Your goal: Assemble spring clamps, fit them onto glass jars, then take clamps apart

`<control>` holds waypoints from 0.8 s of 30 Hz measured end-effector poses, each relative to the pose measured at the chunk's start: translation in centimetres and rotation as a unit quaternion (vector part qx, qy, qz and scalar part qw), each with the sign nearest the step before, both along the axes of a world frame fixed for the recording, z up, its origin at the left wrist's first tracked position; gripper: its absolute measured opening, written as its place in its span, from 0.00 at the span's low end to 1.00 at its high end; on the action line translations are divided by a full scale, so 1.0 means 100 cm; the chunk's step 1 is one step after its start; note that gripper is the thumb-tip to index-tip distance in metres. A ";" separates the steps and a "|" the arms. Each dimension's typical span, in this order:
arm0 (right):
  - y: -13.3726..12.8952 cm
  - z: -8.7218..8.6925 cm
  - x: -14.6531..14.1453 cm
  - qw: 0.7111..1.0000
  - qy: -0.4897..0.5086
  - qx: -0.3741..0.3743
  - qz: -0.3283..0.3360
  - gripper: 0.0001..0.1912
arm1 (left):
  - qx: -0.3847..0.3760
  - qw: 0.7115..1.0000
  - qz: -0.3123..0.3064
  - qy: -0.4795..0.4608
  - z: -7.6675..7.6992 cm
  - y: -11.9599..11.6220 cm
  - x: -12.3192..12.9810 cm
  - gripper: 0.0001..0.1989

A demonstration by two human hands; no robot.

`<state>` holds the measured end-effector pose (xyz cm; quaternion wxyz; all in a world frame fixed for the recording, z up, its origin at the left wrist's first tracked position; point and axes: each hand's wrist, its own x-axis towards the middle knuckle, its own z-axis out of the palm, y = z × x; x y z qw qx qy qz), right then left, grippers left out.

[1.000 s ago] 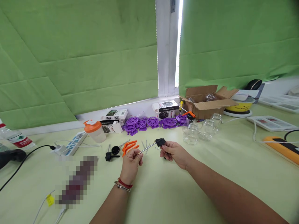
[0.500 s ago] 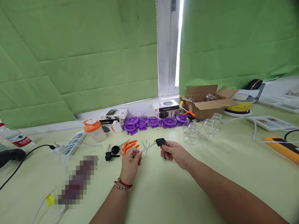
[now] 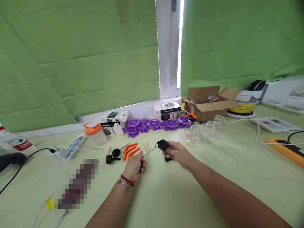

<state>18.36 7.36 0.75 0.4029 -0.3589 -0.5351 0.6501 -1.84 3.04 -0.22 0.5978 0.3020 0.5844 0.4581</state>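
Observation:
My left hand (image 3: 136,165) is closed on the near end of a thin metal rod (image 3: 150,151). The rod's other end meets a black plastic knob-like part (image 3: 162,144), which my right hand (image 3: 177,153) pinches from the right. Below my right fingers a small black angled piece (image 3: 168,159) lies on the table. Orange plastic handles (image 3: 130,148) rest just beyond my left hand. Several loose metal rods (image 3: 147,147) lie behind the held rod. To the left are a round black part with a rod (image 3: 116,153) and a black handled part (image 3: 109,159).
Purple plastic wheel-like parts (image 3: 155,124) line the back, before white boxes (image 3: 167,110). Clear glass jars (image 3: 209,133) and a cardboard box (image 3: 211,107) stand at back right. A shaker bottle (image 3: 93,131) and power strip (image 3: 77,145) are on the left.
The black part has turned in my right fingers, showing its hollow side. My left hand has rolled over, lower on the rod. The view has shifted slightly.

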 end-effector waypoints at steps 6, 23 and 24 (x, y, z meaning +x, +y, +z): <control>0.007 -0.001 0.005 1.000 0.013 0.007 -0.016 0.16 | 0.104 0.994 -0.011 -0.039 0.004 0.004 0.003 0.18; 0.024 -0.004 0.016 0.996 0.028 0.055 -0.066 0.17 | 0.161 0.974 0.007 0.156 0.008 0.033 0.015 0.19; 0.026 -0.005 0.016 0.995 0.030 0.061 -0.077 0.17 | 0.165 0.964 0.004 0.208 0.006 0.036 0.016 0.20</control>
